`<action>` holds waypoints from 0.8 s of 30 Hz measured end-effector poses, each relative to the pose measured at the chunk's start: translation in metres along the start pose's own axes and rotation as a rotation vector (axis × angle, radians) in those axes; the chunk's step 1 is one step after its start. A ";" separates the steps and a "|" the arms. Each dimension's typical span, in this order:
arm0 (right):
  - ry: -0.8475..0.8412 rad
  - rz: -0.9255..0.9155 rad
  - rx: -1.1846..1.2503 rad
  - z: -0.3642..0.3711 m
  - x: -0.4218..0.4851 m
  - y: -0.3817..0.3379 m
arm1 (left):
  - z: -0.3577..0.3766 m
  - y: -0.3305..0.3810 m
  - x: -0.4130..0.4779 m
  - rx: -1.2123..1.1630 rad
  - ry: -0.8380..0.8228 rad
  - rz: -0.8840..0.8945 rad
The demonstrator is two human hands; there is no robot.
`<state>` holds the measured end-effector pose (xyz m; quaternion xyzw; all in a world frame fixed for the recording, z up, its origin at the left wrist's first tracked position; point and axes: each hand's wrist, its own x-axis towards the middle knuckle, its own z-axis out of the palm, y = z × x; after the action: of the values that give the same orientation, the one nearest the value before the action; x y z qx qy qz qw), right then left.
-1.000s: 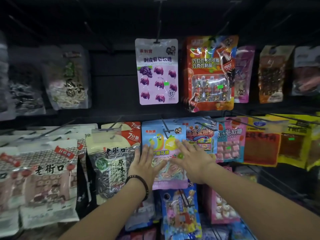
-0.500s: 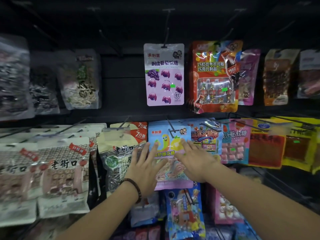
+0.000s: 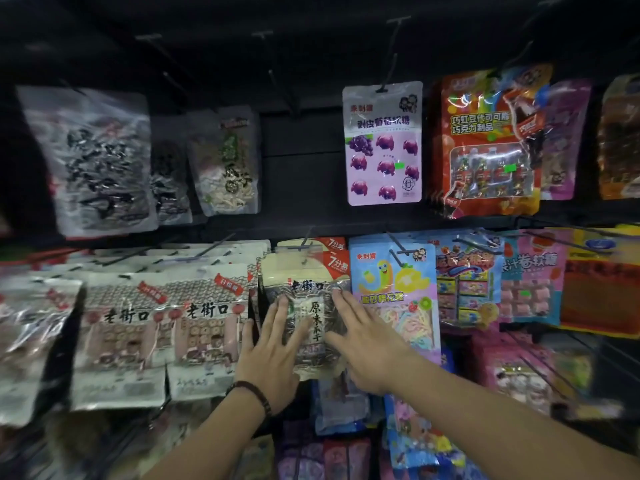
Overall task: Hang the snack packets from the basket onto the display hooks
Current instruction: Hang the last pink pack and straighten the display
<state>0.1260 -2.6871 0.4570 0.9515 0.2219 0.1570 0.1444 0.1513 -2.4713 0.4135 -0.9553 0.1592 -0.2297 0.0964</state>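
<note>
A dark sunflower-seed packet (image 3: 306, 289) with a cream top hangs on a hook in the middle row. My left hand (image 3: 273, 348) lies flat on its lower left part, fingers straight and spread. My right hand (image 3: 363, 341) presses flat on its right edge, fingers straight, partly over the blue cotton-candy packet (image 3: 391, 282) beside it. Neither hand holds anything. No basket is in view.
Rows of snack packets hang from black hooks: white packets (image 3: 204, 327) at left, a purple grape gummy packet (image 3: 382, 143) and a red chocolate packet (image 3: 485, 143) above. Bare hooks (image 3: 277, 77) stick out at the top. More packets hang below my arms.
Both hands have slid left from the blue cotton-candy packet onto the sunflower-seed packet. The view has turned left and come closer.
</note>
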 end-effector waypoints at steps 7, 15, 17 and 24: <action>-0.047 0.080 0.038 0.014 0.030 -0.001 | 0.000 0.001 0.024 0.036 -0.066 -0.009; -0.086 0.151 0.072 0.016 0.077 0.015 | 0.010 -0.006 0.076 0.064 -0.120 -0.017; -0.095 0.167 0.071 0.015 0.084 0.016 | 0.009 -0.005 0.083 0.002 -0.138 -0.010; -0.119 0.152 0.060 0.012 0.085 0.016 | 0.005 -0.004 0.086 -0.005 -0.167 -0.035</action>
<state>0.2088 -2.6630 0.4718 0.9771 0.1446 0.1039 0.1162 0.2272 -2.4965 0.4449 -0.9740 0.1346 -0.1503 0.1029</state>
